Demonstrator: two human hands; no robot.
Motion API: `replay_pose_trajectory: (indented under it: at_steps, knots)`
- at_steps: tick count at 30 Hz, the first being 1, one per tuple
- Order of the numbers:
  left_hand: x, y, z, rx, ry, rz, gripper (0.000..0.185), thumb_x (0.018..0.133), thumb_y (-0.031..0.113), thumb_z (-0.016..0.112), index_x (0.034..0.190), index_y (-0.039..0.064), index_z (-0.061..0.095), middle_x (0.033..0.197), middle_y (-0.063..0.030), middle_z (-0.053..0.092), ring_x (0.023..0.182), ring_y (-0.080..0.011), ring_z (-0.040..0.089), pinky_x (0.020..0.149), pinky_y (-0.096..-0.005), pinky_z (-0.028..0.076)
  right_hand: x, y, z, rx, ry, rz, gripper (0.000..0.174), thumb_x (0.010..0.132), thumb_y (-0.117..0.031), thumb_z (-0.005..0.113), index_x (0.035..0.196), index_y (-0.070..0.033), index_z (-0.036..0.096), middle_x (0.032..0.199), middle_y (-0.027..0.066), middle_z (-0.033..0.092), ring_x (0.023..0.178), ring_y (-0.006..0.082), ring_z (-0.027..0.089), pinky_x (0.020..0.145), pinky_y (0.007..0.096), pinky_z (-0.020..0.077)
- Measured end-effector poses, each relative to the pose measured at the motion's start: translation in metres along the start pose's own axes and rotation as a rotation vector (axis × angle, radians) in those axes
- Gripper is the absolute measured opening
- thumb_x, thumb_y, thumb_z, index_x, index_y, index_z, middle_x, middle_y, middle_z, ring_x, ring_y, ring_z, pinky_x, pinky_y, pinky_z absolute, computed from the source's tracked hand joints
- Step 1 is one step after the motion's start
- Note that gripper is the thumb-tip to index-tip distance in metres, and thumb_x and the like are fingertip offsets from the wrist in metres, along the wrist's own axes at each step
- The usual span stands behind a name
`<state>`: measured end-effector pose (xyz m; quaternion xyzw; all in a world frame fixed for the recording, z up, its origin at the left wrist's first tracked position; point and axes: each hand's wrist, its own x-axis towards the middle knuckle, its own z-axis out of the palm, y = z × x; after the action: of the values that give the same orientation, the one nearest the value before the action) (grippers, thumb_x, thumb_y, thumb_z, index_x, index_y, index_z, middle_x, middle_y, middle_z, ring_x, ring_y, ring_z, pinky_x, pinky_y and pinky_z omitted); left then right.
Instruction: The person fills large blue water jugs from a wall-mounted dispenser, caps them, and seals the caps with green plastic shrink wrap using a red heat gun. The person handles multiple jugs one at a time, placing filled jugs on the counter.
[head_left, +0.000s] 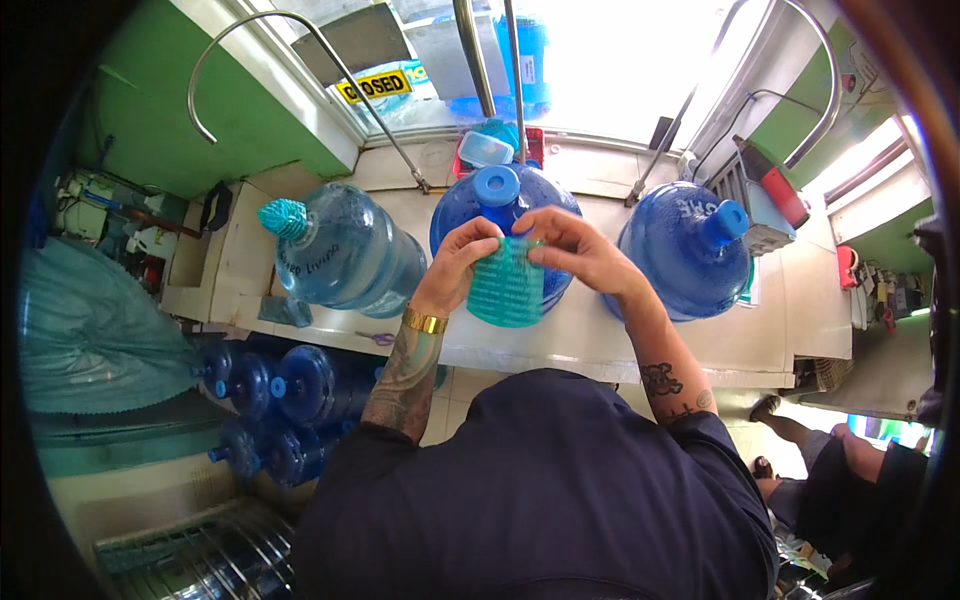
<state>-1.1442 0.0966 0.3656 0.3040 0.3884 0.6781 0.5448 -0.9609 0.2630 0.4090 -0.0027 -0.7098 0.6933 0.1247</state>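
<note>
A flat green printed plastic seal sleeve (506, 289) hangs between my two hands, in front of the middle water jug. My left hand (456, 262) pinches its upper left corner between thumb and fingers. At the upper right edge, my right hand (581, 251) has its thumb over the sleeve, slightly blurred. Behind them stands a blue water jug (452, 201) with a light blue cap (496, 185). To the left, a clear jug (352, 251) bearing handwriting has a crinkled teal wrap (283, 218) over its top. Another capped blue jug (679, 255) stands on the right.
The jugs stand on a white tiled counter (525, 356) below curved metal pipes (330, 45). A heat gun (776, 184) rests by a grey crate (754, 210) at right. Purple scissors (382, 339) lie near the front edge. Stacked jugs (307, 382) are lower left; a seated person (832, 480) is lower right.
</note>
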Motion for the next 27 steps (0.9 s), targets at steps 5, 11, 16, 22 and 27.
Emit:
replay_pose_trajectory:
  at_steps: [5, 11, 16, 22, 27]
  knots:
    - [0.004, -0.005, 0.008, -0.099, -0.023, 0.086, 0.005, 0.099, 0.009, 0.058, 0.101, 0.006, 0.062, 0.113, -0.0067, 0.059, 0.105, -0.0168, 0.059, 0.090, -0.0310, 0.050, 0.008, -0.005, 0.000, 0.166, 0.038, 0.022, 0.036, 0.098, -0.011, 0.067, 0.131, -0.006, 0.056, 0.093, -0.0019, 0.063, 0.087, 0.0048, 0.056, 0.079, 0.0224, 0.0455]
    - [0.003, 0.006, 0.002, -0.201, -0.102, 0.085, 0.009, 0.100, 0.016, 0.057, 0.098, 0.007, 0.058, 0.107, -0.0063, 0.056, 0.103, -0.0197, 0.059, 0.091, -0.0345, 0.053, 0.010, 0.003, 0.007, 0.153, -0.025, 0.113, 0.038, 0.098, -0.011, 0.067, 0.134, -0.005, 0.055, 0.097, 0.0004, 0.068, 0.090, 0.0061, 0.059, 0.084, 0.0244, 0.0474]
    - [0.000, 0.008, 0.004, -0.011, 0.117, -0.157, 0.009, 0.098, 0.017, 0.060, 0.097, 0.008, 0.058, 0.098, -0.0033, 0.056, 0.099, -0.0155, 0.058, 0.090, -0.0310, 0.051, 0.009, 0.012, 0.009, 0.275, 0.137, -0.073, 0.039, 0.098, -0.011, 0.067, 0.135, -0.005, 0.055, 0.101, -0.0011, 0.065, 0.095, 0.0051, 0.058, 0.092, 0.0237, 0.0445]
    - [-0.003, -0.001, 0.009, -0.281, -0.058, 0.123, 0.013, 0.099, 0.020, 0.060, 0.094, 0.010, 0.055, 0.096, -0.0017, 0.058, 0.087, -0.0132, 0.062, 0.085, -0.0300, 0.055, 0.007, 0.023, 0.011, 0.191, -0.063, 0.004, 0.039, 0.099, -0.015, 0.066, 0.135, -0.006, 0.053, 0.091, -0.0023, 0.061, 0.087, 0.0054, 0.055, 0.083, 0.0244, 0.0445]
    - [0.005, 0.015, -0.009, -0.447, 0.010, 0.080, 0.026, 0.102, 0.015, 0.050, 0.126, 0.008, 0.056, 0.119, -0.0094, 0.066, 0.112, -0.0254, 0.063, 0.106, -0.0471, 0.047, 0.019, 0.027, -0.003, 0.393, 0.210, -0.036, 0.040, 0.098, -0.018, 0.067, 0.134, -0.008, 0.055, 0.102, 0.0018, 0.066, 0.095, 0.0098, 0.060, 0.088, 0.0273, 0.0490]
